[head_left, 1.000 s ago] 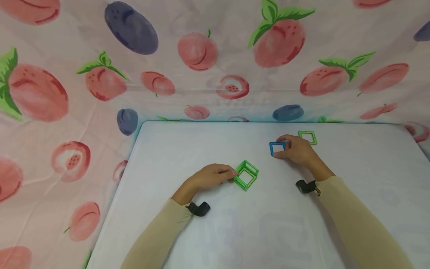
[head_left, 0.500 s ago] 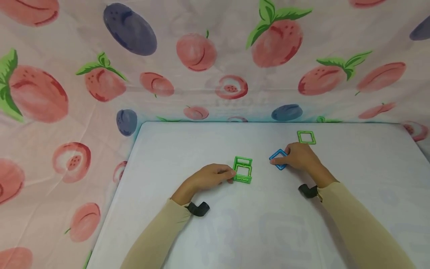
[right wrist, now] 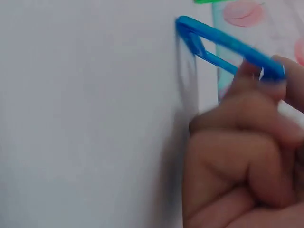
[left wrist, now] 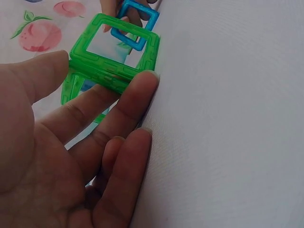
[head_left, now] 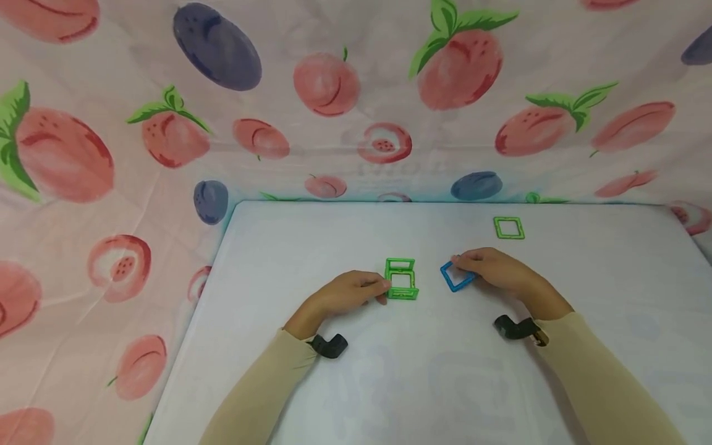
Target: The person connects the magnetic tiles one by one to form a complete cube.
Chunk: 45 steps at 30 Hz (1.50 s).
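In the head view my left hand (head_left: 347, 292) holds the left side of a green open-frame shape (head_left: 402, 295) built from square magnetic tiles, one flat and others standing on its edges. The left wrist view shows the thumb and fingertips at the edge of these green tiles (left wrist: 104, 71), with the blue tile (left wrist: 150, 29) behind them. To the right, my right hand (head_left: 500, 270) pinches a blue square magnetic tile (head_left: 455, 290) by a corner. It is turned diagonally, apart from the green shape. In the right wrist view the blue tile (right wrist: 228, 42) is tilted above the white surface.
A loose green square tile (head_left: 510, 237) lies flat near the back of the white table (head_left: 334, 235). Fruit-printed cloth (head_left: 334, 148) hangs behind the table and along its left side. A black device (head_left: 514, 327) sits at my right wrist, with another (head_left: 330, 346) at the left.
My right hand has brought the blue tile nearer to me and turned it. The green shape has rotated in my left hand to lie squarer to me; the left hand stays in place.
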Each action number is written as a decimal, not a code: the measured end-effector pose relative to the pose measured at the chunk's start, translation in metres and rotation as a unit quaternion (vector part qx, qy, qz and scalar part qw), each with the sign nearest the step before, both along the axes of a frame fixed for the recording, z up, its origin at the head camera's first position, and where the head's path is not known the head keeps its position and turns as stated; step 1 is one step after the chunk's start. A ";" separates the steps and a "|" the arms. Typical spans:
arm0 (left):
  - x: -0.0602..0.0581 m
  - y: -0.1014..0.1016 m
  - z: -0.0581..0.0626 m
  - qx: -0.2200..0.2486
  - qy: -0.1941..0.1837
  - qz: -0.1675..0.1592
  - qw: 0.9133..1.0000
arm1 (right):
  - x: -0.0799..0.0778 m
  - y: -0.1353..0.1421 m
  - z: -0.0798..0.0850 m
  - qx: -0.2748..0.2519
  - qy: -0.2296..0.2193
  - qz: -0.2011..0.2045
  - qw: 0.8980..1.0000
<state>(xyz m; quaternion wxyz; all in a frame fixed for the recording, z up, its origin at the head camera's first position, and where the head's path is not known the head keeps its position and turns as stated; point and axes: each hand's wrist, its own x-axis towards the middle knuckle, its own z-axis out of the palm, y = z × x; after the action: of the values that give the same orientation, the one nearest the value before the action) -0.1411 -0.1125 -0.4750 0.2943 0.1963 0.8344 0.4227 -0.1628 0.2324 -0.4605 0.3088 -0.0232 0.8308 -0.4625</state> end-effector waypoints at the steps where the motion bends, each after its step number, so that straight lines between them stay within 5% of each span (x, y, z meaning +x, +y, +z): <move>1: 0.000 0.000 0.000 -0.001 0.002 0.001 1.000 | 0.001 0.000 -0.001 -0.035 -0.016 0.005 0.999; 6: 0.000 0.000 0.000 -0.009 0.005 0.004 1.000 | 0.006 -0.003 -0.004 -0.162 -0.061 0.039 0.984; 12: 0.000 0.000 -0.004 -0.003 0.002 0.004 1.000 | 0.011 -0.015 -0.004 -0.185 -0.050 0.046 0.980; 45: -0.002 0.003 0.001 -0.002 -0.008 0.001 1.000 | 0.008 -0.059 -0.007 -0.168 -0.041 0.029 0.984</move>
<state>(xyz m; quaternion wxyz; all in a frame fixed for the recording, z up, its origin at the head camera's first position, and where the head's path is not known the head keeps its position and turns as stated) -0.1429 -0.1096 -0.4736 0.3007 0.1916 0.8329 0.4233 -0.1547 0.1732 -0.4672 0.3477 -0.0802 0.7266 -0.5871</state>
